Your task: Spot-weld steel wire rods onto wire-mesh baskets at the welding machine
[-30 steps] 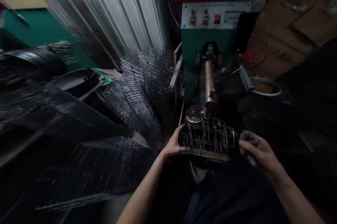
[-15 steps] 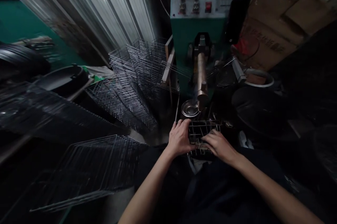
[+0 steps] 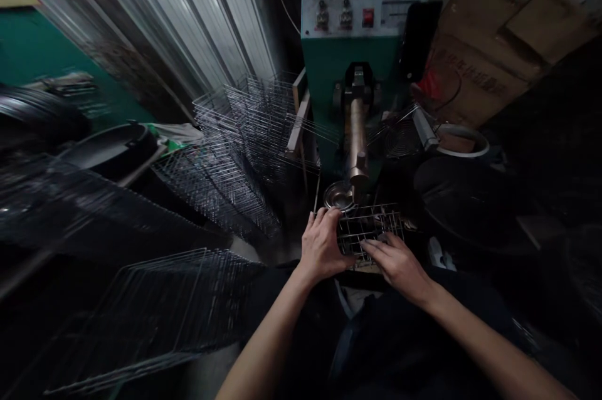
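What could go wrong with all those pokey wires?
The left hand and right hand are on a wire rack, so a wire end might scratch a finger. The rack is close to the metal dish and might bump it. The wire stack beside the green machine leans, so it could topple.

Machine (image 3: 324, 55): ahead, beyond both hands, between wire racks and cartons
Metal arm (image 3: 358, 136): out from the machine's front
Round dish (image 3: 337, 197): under the arm's near end, just beyond the wire grid
Wire grid (image 3: 371, 221): left hand (image 3: 322, 246) at left end, right hand (image 3: 397, 262) on near side
Wire racks (image 3: 235, 155): left of the machine, before the corrugated sheet (image 3: 197, 17)
Cartons (image 3: 493, 74): right of the machine
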`<state>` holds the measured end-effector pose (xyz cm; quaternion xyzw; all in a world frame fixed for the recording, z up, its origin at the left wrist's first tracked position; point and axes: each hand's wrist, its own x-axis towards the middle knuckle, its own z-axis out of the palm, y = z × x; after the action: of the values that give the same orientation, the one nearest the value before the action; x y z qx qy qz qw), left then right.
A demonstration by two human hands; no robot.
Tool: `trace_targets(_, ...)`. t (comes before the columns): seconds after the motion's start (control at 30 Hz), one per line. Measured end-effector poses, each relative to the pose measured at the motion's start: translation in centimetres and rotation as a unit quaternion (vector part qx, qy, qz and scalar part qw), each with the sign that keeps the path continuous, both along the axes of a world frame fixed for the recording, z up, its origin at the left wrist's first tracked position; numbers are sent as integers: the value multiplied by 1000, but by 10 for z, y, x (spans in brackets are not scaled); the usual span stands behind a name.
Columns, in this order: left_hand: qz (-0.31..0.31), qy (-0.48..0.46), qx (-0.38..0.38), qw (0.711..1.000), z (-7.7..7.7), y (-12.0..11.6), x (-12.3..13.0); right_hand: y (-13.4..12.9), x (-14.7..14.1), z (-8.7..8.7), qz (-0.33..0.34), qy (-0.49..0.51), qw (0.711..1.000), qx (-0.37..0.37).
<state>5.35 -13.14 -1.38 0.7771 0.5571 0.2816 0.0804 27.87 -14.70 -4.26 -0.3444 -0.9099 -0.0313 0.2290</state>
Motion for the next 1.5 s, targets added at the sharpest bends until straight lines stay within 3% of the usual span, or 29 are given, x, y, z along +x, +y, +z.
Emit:
trace_targets(0.6, 38, -21, 1, 999, 4, 26, 1, 34, -6, 14, -13, 14, 1000, 1)
trace_targets(0.77, 35, -13, -8, 999, 4, 32, -1, 35, -10, 20, -61, 19, 998, -1)
trace_targets(1.03, 45, 0, -2, 999, 10, 63, -7, 65, -14, 24, -117, 24, 992, 34)
trace_targets(1.33, 16, 30, 4, 999, 20, 66, -8, 67, -12, 26, -130, -8, 991, 10)
trace_targets(1.5, 36, 29, 35, 998, 16, 66, -8, 70, -11, 27, -125, -18, 992, 12)
